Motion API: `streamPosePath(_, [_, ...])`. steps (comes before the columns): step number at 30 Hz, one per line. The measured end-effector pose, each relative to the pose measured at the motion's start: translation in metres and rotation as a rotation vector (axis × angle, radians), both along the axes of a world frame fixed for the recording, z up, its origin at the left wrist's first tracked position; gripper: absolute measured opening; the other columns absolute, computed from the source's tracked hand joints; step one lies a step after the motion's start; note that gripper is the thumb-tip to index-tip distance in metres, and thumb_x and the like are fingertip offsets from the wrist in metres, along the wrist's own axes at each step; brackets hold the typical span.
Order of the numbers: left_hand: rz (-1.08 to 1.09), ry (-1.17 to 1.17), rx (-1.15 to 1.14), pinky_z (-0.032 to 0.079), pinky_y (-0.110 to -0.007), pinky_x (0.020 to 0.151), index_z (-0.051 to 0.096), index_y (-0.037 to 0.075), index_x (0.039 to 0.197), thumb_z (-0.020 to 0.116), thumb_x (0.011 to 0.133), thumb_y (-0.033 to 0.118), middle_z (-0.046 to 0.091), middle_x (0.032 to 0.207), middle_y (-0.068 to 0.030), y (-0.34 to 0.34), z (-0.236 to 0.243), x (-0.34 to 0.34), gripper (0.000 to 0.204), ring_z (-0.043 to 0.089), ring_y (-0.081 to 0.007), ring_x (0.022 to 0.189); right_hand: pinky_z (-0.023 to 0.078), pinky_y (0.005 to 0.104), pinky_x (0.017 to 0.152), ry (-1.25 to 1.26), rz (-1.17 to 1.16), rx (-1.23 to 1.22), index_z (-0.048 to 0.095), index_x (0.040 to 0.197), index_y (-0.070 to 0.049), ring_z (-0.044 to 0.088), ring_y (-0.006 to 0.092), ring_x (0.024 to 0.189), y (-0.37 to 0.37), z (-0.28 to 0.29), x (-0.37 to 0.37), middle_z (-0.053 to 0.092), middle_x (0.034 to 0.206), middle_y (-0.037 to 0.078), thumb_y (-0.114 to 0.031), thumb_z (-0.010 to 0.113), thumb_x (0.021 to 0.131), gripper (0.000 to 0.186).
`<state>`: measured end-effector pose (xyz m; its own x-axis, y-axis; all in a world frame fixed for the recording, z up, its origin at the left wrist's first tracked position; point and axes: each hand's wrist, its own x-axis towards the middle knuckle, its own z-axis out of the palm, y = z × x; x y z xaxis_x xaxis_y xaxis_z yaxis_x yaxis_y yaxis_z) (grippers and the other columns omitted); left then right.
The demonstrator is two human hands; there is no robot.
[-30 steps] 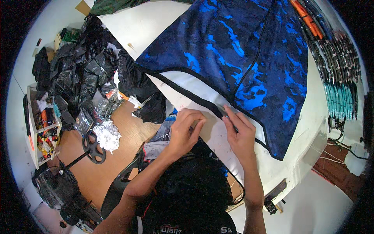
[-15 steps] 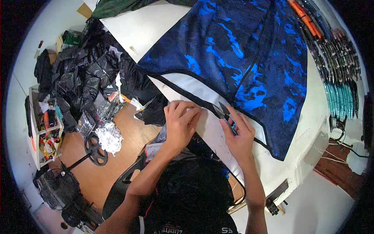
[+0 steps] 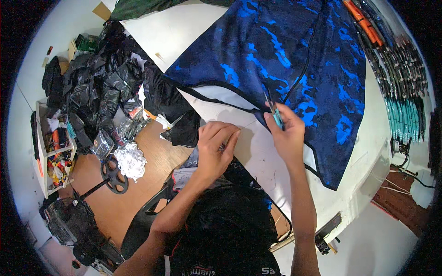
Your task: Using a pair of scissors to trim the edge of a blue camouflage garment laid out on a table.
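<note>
1. The blue-and-black camouflage fabric garment (image 3: 294, 60) lies spread on the white table (image 3: 184, 32).
2. The right hand (image 3: 286, 133) grips small teal-handled snips (image 3: 275, 115) at its black-piped edge.
3. The left hand (image 3: 215, 148) pinches a thin thread beside it.
4. The cloth looks soft, light and limp; best held near the hem.

1. The small teal tool (image 3: 275, 115) in the right hand (image 3: 287, 135) is mostly wrapped by the fingers; its kind is unclear.
2. What the left hand (image 3: 214, 147) pinches is too small to make out.
3. The blue patterned fabric (image 3: 294, 64) runs off the top edge.
4. The shelf (image 3: 46, 152) clutter is too small to identify.
</note>
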<state>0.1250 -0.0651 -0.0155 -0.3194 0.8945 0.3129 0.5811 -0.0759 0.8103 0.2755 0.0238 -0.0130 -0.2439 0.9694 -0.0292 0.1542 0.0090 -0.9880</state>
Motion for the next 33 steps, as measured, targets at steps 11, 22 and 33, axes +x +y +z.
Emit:
streamPosePath(11, [-0.189,-0.252,-0.024,0.042,-0.033,0.082,0.062,0.001,0.080,0.066,0.074,0.001,0.064,0.093,-0.0111,-0.008,0.010,0.002,0.008,0.060,-0.0248,0.085,0.031,0.0170,0.041,-0.002,0.031,-0.328,0.062,0.102,-0.002,0.044,-0.0001,0.053,0.008,0.015,0.006,0.061,0.076,-0.002,-0.004,0.068,0.079,0.023])
streamPosePath(22, [-0.483,-1.283,-0.172,0.023,-0.046,0.108,0.042,0.009,0.091,0.042,0.095,0.018,0.039,0.134,-0.0270,0.020,-0.004,0.000,0.010,0.036,-0.0323,0.128,0.027,0.0160,0.035,0.029,-0.006,-0.341,0.061,0.106,-0.004,0.039,-0.0002,0.042,0.007,0.010,0.007,0.061,0.075,-0.001,-0.004,0.067,0.079,0.028])
streamPosePath(33, [-0.499,-1.750,-0.127,0.016,-0.049,0.109,0.045,0.011,0.083,0.049,0.087,0.021,0.035,0.138,-0.0265,0.017,-0.012,0.005,0.011,0.033,-0.0311,0.130,0.039,0.0174,0.049,0.037,0.019,-0.273,0.061,0.104,-0.002,0.050,0.0026,0.061,0.003,0.009,0.008,0.062,0.080,0.001,-0.002,0.066,0.080,0.025])
